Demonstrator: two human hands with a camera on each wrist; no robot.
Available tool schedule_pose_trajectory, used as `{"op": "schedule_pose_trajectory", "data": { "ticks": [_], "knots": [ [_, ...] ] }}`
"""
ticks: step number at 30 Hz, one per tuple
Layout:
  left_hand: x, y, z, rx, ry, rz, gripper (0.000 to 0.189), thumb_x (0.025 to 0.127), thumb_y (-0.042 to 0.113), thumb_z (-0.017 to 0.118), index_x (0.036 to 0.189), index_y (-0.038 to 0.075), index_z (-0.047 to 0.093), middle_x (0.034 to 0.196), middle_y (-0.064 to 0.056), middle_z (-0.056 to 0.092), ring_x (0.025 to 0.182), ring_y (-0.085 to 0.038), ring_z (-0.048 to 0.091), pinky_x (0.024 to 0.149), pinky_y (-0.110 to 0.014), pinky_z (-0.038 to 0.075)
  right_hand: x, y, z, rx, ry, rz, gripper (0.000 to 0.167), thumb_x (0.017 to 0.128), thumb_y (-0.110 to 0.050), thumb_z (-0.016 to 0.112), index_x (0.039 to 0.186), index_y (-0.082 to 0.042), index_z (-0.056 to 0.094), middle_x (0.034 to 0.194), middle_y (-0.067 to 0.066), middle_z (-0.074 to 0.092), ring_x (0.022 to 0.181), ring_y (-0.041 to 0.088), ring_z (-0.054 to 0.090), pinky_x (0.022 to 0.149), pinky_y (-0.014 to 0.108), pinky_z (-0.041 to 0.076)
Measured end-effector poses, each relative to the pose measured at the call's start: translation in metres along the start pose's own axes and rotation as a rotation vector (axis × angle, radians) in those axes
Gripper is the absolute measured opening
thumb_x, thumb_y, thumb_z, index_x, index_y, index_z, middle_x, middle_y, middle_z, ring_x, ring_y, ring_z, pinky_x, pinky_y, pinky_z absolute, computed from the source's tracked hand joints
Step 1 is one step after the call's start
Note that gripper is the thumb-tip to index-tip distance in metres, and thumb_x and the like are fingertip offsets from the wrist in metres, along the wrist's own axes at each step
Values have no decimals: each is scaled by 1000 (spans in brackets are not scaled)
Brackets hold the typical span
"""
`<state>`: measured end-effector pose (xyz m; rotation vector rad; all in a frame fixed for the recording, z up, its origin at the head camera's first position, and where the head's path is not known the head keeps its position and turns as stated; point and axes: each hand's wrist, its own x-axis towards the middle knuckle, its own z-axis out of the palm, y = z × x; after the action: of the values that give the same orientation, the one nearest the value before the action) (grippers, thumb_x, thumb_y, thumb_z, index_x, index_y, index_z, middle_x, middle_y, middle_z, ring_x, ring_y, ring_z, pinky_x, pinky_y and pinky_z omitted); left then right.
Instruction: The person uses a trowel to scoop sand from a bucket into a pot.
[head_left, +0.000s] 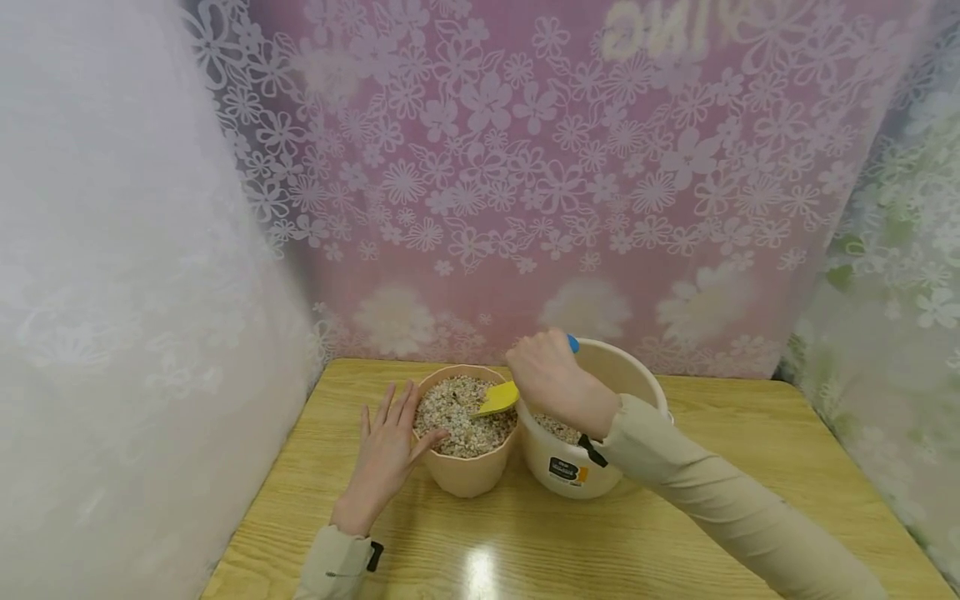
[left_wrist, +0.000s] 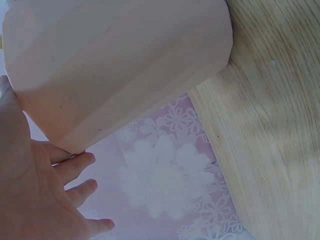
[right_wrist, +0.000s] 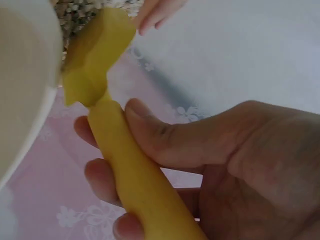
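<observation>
My right hand (head_left: pixel 551 379) grips the yellow handle of a small hand trowel (right_wrist: pixel 135 165), thumb along one side and fingers curled round the other. The trowel's yellow blade (head_left: pixel 498 398) is over the gritty, pebbly mix (head_left: pixel 463 421) that fills a peach plant pot (head_left: pixel 468 475) nearly to the rim. A blue tip shows at the handle's end in the head view. My left hand (head_left: pixel 386 450) rests on the pot's left rim, fingers spread and straight, with the thumb over the edge. In the left wrist view its fingertips touch the faceted pot wall (left_wrist: pixel 120 65).
A larger cream bucket (head_left: pixel 577 479) with a dark label stands right beside the pot, some of the same mix (head_left: pixel 557 427) low inside it. Both stand on a wood-grain table (head_left: pixel 360 533). A pink flowered curtain (head_left: pixel 487 167) hangs behind, with pale sheets at both sides.
</observation>
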<state>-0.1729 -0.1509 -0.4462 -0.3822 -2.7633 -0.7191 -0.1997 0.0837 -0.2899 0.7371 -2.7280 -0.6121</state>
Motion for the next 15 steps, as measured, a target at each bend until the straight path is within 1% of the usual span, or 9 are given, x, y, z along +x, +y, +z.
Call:
{"op": "schedule_pose_trajectory", "data": {
  "ticks": [4,5,6,7,8,11,13,14,15],
  "knots": [
    [0,0,1,-8,-7,-2,88,95,54,63,161,6,27,165,-14,28,154,-38,17,118,-72,3,-9,4,-10,11,-32,-37,47,86,1,57,56,-16,25,55,-3,14,54,12,10,49,24,17],
    [0,0,1,-10,-9,-3,89,95,54,62,161,6,26,165,-14,28,154,-38,17,118,-71,3,-11,5,-10,21,-39,-40,47,87,-2,59,56,-16,27,56,-3,16,54,12,12,50,24,19],
    [0,0,1,-7,-10,-3,89,96,54,62,161,6,26,165,-14,28,154,-38,16,118,-71,3,-13,6,-18,42,-67,-34,47,89,-3,59,57,-15,27,56,-2,16,54,13,13,52,24,19],
    [1,0,2,-7,-9,-2,89,96,54,62,161,6,26,165,-14,28,154,-38,16,118,-71,3,-14,8,-18,58,-62,-26,47,89,-6,60,57,-15,28,56,-3,17,55,13,13,53,25,19],
    [1,0,1,-5,-8,-1,89,96,54,62,161,6,26,165,-14,28,154,-38,16,118,-71,3,-15,10,-17,79,-54,-14,47,90,-9,63,57,-16,30,56,-3,19,55,13,15,55,25,19],
    [1,-1,1,7,-9,2,89,96,54,62,161,7,25,164,-15,29,154,-37,16,118,-71,3,-18,17,-12,142,-4,33,46,94,-23,70,57,-19,43,58,-4,23,59,13,18,60,26,18],
    [1,-1,0,14,-9,2,89,96,54,62,161,7,26,164,-16,30,154,-37,16,118,-72,4,-21,23,-6,168,53,68,40,93,-30,74,61,-20,54,59,-5,29,60,13,20,62,27,18],
    [1,-1,0,16,-13,-1,88,96,54,62,161,6,25,164,-16,30,155,-37,15,118,-72,4,-23,26,-2,179,87,83,33,91,-31,76,64,-21,60,59,-6,32,60,13,22,63,27,18],
    [1,-1,-1,21,-16,-3,88,96,54,61,161,6,25,164,-16,29,155,-36,14,118,-72,4,-25,29,2,185,117,98,30,90,-32,76,67,-20,61,59,-5,34,60,13,23,63,27,18]
  ]
}}
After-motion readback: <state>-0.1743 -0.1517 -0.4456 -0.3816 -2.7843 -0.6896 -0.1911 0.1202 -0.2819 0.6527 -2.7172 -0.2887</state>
